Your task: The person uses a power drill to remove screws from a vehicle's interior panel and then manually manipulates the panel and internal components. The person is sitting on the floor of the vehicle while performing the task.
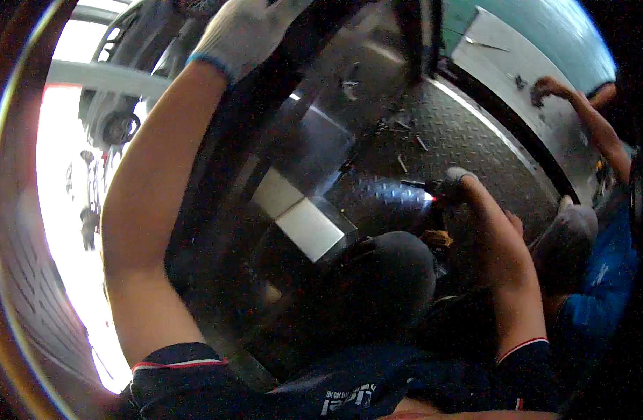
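White knitted glove with blue cuff covers the left hand (248,38), which is raised to the top of the view, beside a dark panel (227,129). Its fingertips are cut by the picture border, so I cannot tell whether they grip or only rest. The right hand (457,182), also gloved, is closed around a power driver (435,199), above the diamond-plate floor (468,133). The driver points to the left, with a small red glow near the hand, and a pale patch of light (388,189) falls on the plate before it. I see no fastener at its tip.

Several loose small parts (421,143) lie on the plate, inward from its bright right edge strip (500,122). To the left of the person's knee (398,269) is a pale box-like block (311,231).

Beyond this strip, a co-worker's hand (545,89) is over a white panel (503,56); a thin rod (487,46) lies near the panel's upper left corner. At far left, a car (115,126) is visible.

In my judgement, the work is somewhere in its middle: the driver is in hand and pieces lie loose, but nothing looks surely finished, and how much is left I cannot tell.
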{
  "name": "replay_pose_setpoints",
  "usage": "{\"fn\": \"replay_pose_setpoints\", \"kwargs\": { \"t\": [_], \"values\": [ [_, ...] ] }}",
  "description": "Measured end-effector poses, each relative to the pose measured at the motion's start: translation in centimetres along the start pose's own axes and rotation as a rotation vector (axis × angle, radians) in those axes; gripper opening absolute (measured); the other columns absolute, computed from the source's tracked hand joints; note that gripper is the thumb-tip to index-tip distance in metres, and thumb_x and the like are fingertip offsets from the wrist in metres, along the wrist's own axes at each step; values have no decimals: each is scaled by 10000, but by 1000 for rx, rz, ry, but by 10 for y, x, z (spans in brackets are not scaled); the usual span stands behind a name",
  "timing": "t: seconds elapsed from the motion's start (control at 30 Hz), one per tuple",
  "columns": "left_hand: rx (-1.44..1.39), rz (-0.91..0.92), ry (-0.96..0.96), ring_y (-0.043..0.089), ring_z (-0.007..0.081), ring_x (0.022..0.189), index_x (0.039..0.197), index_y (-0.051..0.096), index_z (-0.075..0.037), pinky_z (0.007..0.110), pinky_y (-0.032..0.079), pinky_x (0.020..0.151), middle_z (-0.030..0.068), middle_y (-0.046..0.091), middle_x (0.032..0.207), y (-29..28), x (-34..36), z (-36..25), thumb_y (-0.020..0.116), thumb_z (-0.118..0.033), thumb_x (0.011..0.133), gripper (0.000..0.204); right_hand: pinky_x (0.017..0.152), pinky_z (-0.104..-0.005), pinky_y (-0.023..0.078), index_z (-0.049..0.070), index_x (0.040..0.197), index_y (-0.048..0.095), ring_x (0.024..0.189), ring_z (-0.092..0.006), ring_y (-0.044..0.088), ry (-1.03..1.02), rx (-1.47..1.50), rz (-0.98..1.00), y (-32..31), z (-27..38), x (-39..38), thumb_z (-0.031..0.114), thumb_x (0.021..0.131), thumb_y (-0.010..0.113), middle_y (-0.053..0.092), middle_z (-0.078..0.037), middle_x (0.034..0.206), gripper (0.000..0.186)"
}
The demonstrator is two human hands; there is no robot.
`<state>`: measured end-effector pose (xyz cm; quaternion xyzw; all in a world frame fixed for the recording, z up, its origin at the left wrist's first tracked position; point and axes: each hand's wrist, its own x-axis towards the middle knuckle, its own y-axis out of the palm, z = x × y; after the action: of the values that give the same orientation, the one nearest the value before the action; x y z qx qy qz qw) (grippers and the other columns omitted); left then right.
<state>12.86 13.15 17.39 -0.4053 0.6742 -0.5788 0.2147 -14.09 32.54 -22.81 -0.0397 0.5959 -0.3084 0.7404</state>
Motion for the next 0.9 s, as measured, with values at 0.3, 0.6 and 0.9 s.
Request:
{"fn": "replay_pose_setpoints", "kwargs": {
  "t": [0.3, 0.6, 0.9],
  "values": [
    [-102, -556, -98, 651, 232, 1021, 1242, 627, -9, 341, 495, 943, 137, 691, 1090, -45, -116, 7, 548, -215, 1047, 294, 830, -399, 548, 51, 1152, 680, 944, -287, 704, -868, 353, -387, 59, 153, 70, 283, 915, 695, 734, -160, 1051, 332],
    [441, -274, -1029, 645, 286, 1205, 1330, 621, -21, 367, 463, 1047, 171, 669, 1298, -108, -496, 132, 419, -249, 1107, 377, 998, -489, 492, 136, 1350, 588, 1201, -398, 578, -1418, 104, -652, 103, 325, -114, 328, 870, 712, 598, -151, 1348, 532],
    [931, -80, -568, 638, 385, 1187, 1531, 428, -126, 465, 516, 990, 219, 627, 1345, -94, -525, 197, 429, -19, 981, 560, 1152, -522, 344, 144, 1402, 568, 1371, -336, 477, -1306, -598, -827, 98, 481, -143, 408, 935, 564, 548, -138, 1451, 537]
  ]
}}
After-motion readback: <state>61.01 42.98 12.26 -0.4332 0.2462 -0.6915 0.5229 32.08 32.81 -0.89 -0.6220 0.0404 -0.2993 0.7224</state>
